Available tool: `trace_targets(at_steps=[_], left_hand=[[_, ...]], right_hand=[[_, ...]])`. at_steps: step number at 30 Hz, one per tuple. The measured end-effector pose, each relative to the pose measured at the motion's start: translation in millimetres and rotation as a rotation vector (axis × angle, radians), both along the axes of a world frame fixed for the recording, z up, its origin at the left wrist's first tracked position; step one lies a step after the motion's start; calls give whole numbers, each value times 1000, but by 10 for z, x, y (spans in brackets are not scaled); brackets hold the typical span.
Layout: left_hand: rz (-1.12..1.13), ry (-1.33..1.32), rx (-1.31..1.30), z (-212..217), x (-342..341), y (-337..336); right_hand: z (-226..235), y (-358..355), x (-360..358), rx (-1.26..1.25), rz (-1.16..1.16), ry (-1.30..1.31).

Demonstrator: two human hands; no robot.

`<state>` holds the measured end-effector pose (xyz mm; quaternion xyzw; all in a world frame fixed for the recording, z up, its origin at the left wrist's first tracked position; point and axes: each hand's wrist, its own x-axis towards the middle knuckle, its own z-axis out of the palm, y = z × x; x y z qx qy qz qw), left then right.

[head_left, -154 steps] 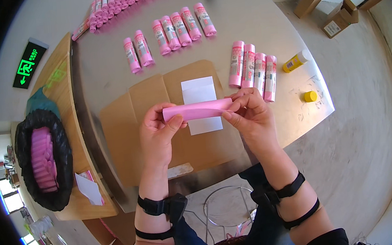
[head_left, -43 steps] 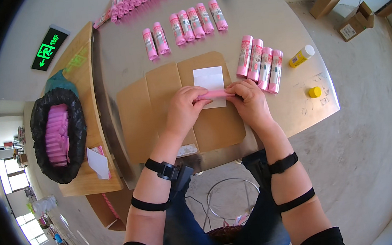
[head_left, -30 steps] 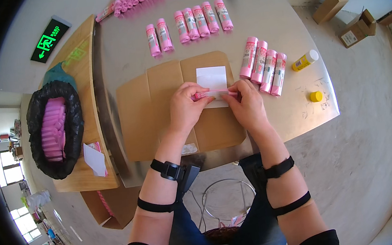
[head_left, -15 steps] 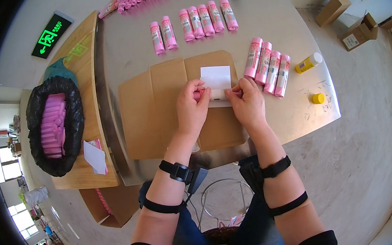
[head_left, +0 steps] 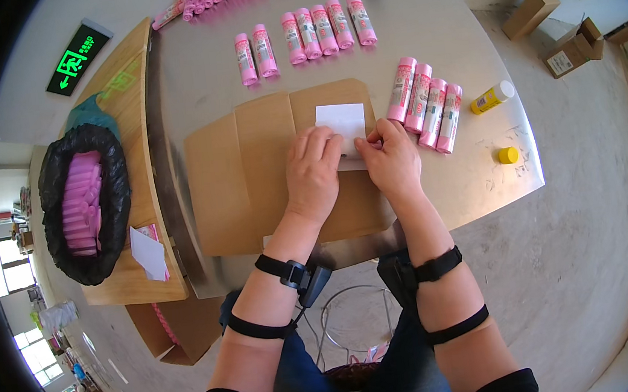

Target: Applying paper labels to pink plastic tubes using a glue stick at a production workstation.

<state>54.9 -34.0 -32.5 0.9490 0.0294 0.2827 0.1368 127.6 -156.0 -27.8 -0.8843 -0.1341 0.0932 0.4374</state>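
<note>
both my hands low over the white paper, close together, not touching. right hand is closed in a pinch, thumb and fingers on one end of a pink roll. left hand has fingers curled down over the other side; can't tell if it's gripping the roll or just pressing paper, fingers hide it.

roll is between my hands, lying crosswise on the paper, mostly covered, only a bit of pink at the right fingers. paper is on the cardboard, cardboard on the metal table.

handling, my guess: roll light, softish, a bit slick, dents if squeezed hard. best hold is both ends, light pinch, thumbs on the near side. paper looks thin, would crease or skid, so flat fingers for that.

edges: table's near edge runs just past the cardboard, by my forearms. four rolls sit just beside my right fingertips, easy to knock; touching or not, can't tell. yellow bottle and yellow cap further right, near the table's right edge. most room is left, over the cardboard, fold lines there.
</note>
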Motion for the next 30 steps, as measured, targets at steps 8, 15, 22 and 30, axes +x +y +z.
trace_targets(at_steps=[8, 15, 22, 30], left_hand=[[-83, 76, -46, 95, -18, -20], [-95, 101, -157, 21, -36, 69], [-88, 134, -141, 44, 0, 114], [122, 199, -949, 136, -358, -135]], right_hand=[[-35, -3, 39, -48, -21, -40], [110, -18, -79, -93, 173, -560], [26, 15, -103, -134, 283, -604], [0, 0, -60, -158, 309, -586]])
